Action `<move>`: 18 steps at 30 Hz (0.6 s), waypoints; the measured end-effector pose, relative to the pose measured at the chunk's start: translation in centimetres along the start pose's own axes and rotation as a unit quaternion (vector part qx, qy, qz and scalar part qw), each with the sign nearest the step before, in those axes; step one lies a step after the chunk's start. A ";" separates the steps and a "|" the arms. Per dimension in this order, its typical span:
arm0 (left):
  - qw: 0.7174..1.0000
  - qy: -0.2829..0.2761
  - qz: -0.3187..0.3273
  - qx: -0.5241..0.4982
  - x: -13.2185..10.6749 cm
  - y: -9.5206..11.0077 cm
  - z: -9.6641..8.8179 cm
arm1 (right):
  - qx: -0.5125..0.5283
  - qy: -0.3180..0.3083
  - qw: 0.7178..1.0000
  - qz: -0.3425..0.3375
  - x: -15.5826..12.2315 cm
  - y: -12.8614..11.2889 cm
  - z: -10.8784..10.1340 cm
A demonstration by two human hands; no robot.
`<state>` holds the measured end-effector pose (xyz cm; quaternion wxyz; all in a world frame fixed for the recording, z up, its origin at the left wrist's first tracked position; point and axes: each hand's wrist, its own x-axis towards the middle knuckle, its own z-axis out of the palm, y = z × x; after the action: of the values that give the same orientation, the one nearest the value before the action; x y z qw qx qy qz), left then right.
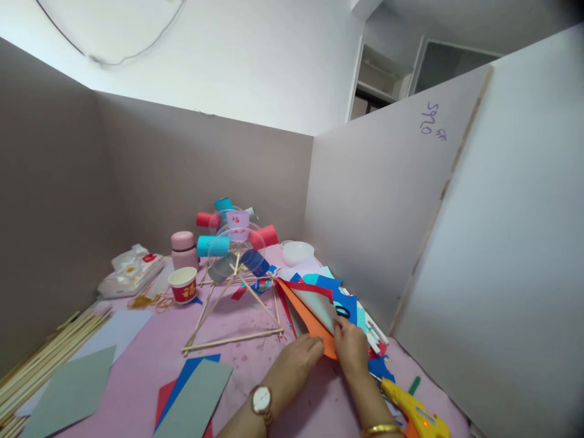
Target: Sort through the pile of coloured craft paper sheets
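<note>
My left hand [295, 360], with a watch at the wrist, has its fingers pinched on the lower edge of a fanned stack of coloured paper sheets [306, 304]. My right hand [350, 348], with a gold bangle, grips the same stack from the right side, thumb on the orange sheet. The stack holds orange, grey, red and blue sheets and rests tilted on the pink table [137, 377]. Just behind it stands a wooden-stick frame [237, 310] that carries a clear wheel with paper cups [235, 234].
A yellow glue gun [415, 413] lies at the right near edge. Grey and blue sheets [191, 395] lie at the front, wooden sticks [45, 359] at the left. A red-and-white paper cup [183, 285], a pink bottle [183, 249], a tissue pack [131, 272] and a white bowl [297, 251] stand farther back. Partition walls enclose the table.
</note>
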<state>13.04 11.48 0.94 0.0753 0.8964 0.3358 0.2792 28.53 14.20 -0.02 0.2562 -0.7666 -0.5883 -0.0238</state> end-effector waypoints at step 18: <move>0.989 -0.022 0.070 0.127 0.7 2.4 -3.6 | 0.118 0.074 0.987 0.079 0.9 1.9 -0.3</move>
<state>12.80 9.86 5.05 -0.0513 0.9262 0.3029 0.2188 30.62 14.50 -0.15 0.3886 -0.7715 -0.5037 0.0095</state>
